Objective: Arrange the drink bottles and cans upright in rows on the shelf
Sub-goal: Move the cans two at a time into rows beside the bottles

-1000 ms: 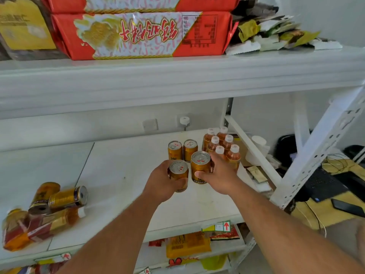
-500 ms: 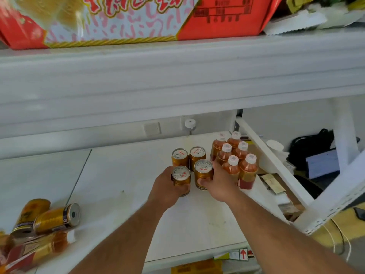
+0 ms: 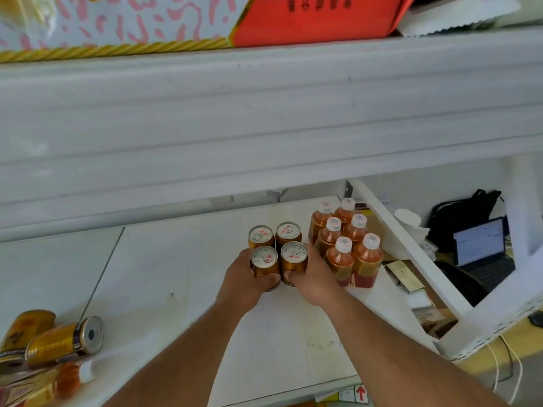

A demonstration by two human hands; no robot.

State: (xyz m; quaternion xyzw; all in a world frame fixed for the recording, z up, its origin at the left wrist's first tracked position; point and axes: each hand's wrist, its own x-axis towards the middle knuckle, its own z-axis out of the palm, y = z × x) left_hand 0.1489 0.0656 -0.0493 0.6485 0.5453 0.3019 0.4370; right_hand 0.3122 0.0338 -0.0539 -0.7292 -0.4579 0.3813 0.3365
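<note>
My left hand (image 3: pixel 244 279) grips the front-left can (image 3: pixel 263 263) and my right hand (image 3: pixel 314 276) the front-right can (image 3: pixel 294 261); since a second ago both have slid back against the rear cans (image 3: pixel 274 234), closing a block beside the white-capped bottles (image 3: pixel 349 245). Smooth gold metal cylinders still lie toppled (image 3: pixel 63 340) at the shelf (image 3: pixel 164 268) edge.

body: two forearms and two hands in view, entering from the bottom edge | left hand (image 3: pixel 245 282): bare, no glove, no ring visible | right hand (image 3: pixel 316 279): bare, no glove, no ring visible | forearms: bare up to the frame edge, no sleeve, no watch or band at the wrists
</note>
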